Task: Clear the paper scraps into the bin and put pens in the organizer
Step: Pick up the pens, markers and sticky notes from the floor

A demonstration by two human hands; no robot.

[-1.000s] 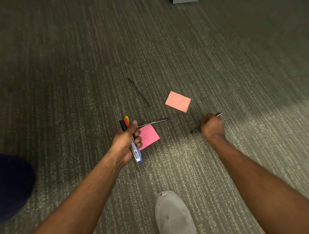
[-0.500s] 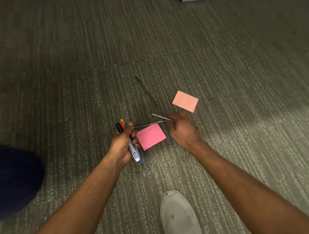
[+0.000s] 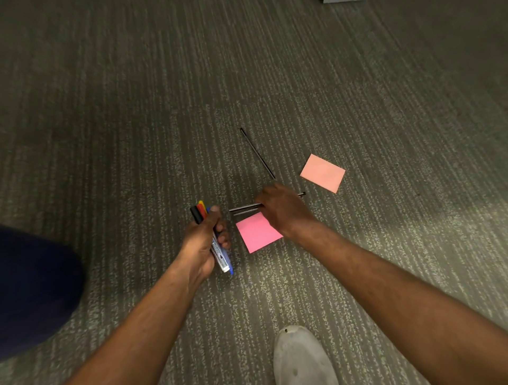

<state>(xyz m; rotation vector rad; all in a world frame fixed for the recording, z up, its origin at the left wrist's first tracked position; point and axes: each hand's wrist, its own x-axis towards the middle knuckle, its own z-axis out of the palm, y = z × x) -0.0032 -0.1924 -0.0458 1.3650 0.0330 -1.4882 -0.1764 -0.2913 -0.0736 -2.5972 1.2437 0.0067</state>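
Note:
My left hand [image 3: 204, 239] is closed around a bundle of markers [image 3: 209, 228] with black, red, yellow and blue ends. My right hand [image 3: 283, 208] is down at the carpet, fingers closed over two thin silver-black pens [image 3: 244, 208] that lie side by side just above a bright pink sticky note [image 3: 257, 232]. A thin black pen [image 3: 257, 152] lies loose on the carpet beyond my right hand. A pale salmon sticky note [image 3: 323, 173] lies flat to the right of it. No bin or organizer is in view.
Grey striped carpet [image 3: 137, 110] covers the whole floor. My white shoe [image 3: 302, 357] is at the bottom edge. A dark blue shape [image 3: 35, 288], probably my knee, fills the lower left. A grey object's corner [image 3: 341, 1] shows at the top edge.
My right hand picked a pen from the right side, carried it left, and now closes over it together with the pen beside the pink note. The left hand kept its markers.

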